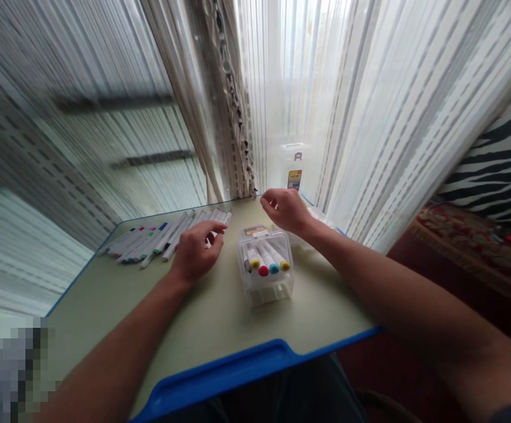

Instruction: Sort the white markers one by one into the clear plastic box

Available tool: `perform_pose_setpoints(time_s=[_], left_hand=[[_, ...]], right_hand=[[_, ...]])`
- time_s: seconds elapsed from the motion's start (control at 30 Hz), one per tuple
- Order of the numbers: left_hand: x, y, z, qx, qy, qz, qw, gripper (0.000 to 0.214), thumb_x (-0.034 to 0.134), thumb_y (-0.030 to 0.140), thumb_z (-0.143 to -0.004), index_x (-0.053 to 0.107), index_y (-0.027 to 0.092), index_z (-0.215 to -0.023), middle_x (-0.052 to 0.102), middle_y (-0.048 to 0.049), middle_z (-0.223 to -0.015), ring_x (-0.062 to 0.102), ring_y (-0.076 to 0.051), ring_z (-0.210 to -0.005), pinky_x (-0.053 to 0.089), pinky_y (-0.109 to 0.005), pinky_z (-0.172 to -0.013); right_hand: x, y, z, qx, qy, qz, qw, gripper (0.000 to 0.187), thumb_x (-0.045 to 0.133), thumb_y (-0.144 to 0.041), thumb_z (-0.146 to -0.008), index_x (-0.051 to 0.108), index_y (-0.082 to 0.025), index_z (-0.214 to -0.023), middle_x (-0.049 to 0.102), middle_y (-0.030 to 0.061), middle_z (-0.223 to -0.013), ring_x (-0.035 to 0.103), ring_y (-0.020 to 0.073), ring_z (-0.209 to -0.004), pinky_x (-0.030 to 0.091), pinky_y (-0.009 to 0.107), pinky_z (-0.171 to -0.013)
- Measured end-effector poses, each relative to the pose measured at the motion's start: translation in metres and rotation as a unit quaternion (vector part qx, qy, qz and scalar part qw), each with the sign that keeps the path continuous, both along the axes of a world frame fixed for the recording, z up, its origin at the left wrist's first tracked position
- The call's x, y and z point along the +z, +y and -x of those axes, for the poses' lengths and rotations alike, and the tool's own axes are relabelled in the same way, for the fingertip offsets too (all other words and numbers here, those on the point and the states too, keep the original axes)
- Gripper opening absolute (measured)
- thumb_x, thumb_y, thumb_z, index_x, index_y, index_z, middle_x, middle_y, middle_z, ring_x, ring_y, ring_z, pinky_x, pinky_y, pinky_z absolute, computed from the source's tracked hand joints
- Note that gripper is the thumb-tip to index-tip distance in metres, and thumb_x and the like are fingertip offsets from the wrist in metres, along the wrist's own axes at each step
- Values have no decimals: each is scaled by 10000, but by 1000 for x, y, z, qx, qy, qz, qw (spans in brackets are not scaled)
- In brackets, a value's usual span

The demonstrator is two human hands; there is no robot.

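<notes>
My left hand (199, 249) hovers beside a spread of white markers (180, 228), its fingers curved and the thumb apart from them, with nothing seen between. Ahead and to the right, my right hand (285, 208) is raised above the far part of the table, its fingers curled in with nothing showing in them. Below it and nearer to me stands a clear plastic box (267, 294). Several markers lie in its upper part, their yellow, red and blue ends facing me. More markers with coloured caps (138, 244) lie at the left.
The pale table (202, 335) has a blue rim (224, 367) with a groove at the front. A clear plastic case with a label (294, 178) stands at the back. Striped string curtains (290, 76) hang behind. A patterned rug (467, 252) lies at the right.
</notes>
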State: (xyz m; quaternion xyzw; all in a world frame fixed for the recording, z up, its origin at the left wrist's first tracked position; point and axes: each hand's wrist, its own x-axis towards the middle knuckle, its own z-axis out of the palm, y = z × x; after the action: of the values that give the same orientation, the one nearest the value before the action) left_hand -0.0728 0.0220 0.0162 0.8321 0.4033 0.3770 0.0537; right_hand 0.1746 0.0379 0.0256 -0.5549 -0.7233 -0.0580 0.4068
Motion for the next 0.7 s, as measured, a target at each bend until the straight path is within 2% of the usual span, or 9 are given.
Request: perform_pose_setpoints(time_s=[0.17, 0.37, 0.7], left_hand=[[-1, 0, 0, 11, -4, -3, 1000, 242, 553, 205, -812, 741, 129, -943, 748, -67, -847, 621, -151, -642, 510, -276, -657], [-3, 2, 2, 2, 1, -11, 1000, 210, 557, 182, -813, 737, 144, -913, 745, -62, -845, 621, -157, -660, 519, -300, -708], [-7, 10, 7, 25, 66, -18, 997, 189, 578, 206, -851, 743, 154, -928, 747, -95, -923, 660, -262, -931, 508, -423, -913]], right_hand=[[-2, 1, -2, 7, -21, -16, 1000, 201, 561, -204, -886, 729, -151, -788, 732, 75, -751, 627, 174, -653, 413, 292, -650], [-9, 5, -4, 48, -22, -26, 998, 190, 556, -186, -867, 714, -151, -766, 722, 64, -720, 641, 162, -623, 431, 269, -630], [-12, 5, -4, 68, -21, -58, 996, 184, 563, -193, -845, 694, -164, -721, 691, 36, -646, 612, 142, -545, 421, 254, -588]])
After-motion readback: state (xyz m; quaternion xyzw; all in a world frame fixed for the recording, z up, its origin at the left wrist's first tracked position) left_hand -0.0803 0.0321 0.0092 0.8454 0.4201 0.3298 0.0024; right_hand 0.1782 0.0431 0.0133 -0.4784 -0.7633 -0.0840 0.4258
